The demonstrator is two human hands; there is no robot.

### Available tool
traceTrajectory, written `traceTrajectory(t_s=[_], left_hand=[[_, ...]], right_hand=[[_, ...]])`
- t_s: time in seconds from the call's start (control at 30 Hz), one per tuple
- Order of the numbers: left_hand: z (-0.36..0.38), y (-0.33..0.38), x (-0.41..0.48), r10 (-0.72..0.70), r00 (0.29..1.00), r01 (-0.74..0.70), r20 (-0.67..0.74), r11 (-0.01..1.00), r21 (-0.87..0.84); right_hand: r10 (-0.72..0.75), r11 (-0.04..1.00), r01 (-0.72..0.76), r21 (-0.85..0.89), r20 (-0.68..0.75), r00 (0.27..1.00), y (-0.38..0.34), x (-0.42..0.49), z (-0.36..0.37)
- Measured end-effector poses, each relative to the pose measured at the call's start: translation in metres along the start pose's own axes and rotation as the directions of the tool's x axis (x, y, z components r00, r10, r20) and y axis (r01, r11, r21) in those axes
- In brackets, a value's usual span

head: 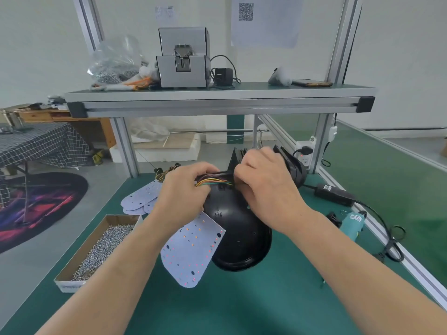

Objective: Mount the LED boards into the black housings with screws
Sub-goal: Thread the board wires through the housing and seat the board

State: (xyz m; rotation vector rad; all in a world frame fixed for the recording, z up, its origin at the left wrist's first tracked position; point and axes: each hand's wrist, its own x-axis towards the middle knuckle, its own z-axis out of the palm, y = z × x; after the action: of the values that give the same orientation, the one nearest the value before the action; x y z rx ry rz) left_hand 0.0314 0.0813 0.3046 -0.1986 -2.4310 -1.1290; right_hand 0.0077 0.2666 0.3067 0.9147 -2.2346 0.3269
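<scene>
Green matting is covering the bench, where a black housing (238, 240) is lying dome-up at the centre. Both hands are working at its far edge: the left hand (186, 192) is curling round the coloured wires (212, 182), and the right hand (263, 187) is pinching those same wires. A white LED board (192, 252) is leaning against the housing's left side, with an open box of screws (96, 250) sitting nearby.

Two hands, left (183, 189) and right (266, 187), on one bundle of coloured wires (212, 181), one black housing (237, 233) and one LED board (193, 247). Behind them sit a pile of roughly three more boards (141, 197) and a stack of housings (294, 165) too tight to count. Then one cardboard box (72, 281) of countless screws (101, 247), one teal electric screwdriver (353, 223), one power adapter (333, 195) and one screw feeder (182, 59).
</scene>
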Motion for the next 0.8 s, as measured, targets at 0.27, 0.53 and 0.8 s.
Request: traceTrajectory(t_s=[0.27, 0.53, 0.8], left_hand=[[-0.002, 0.000, 0.001, 0.106, 0.994, -0.107, 0.032, 0.994, 0.030], [0.010, -0.015, -0.010, 0.107, 0.982, -0.117, 0.154, 0.992, 0.056], [0.014, -0.022, -0.018, 0.135, 0.981, -0.142, 0.142, 0.989, 0.045]], right_hand=[[0.140, 0.937, -0.187, 0.296, 0.175, 0.975, 0.017, 0.000, 0.005], [0.182, 0.968, -0.194, 0.162, 0.083, 0.980, 0.011, -0.008, 0.018], [0.190, 0.974, -0.205, 0.102, 0.137, 0.972, -0.001, -0.014, 0.035]])
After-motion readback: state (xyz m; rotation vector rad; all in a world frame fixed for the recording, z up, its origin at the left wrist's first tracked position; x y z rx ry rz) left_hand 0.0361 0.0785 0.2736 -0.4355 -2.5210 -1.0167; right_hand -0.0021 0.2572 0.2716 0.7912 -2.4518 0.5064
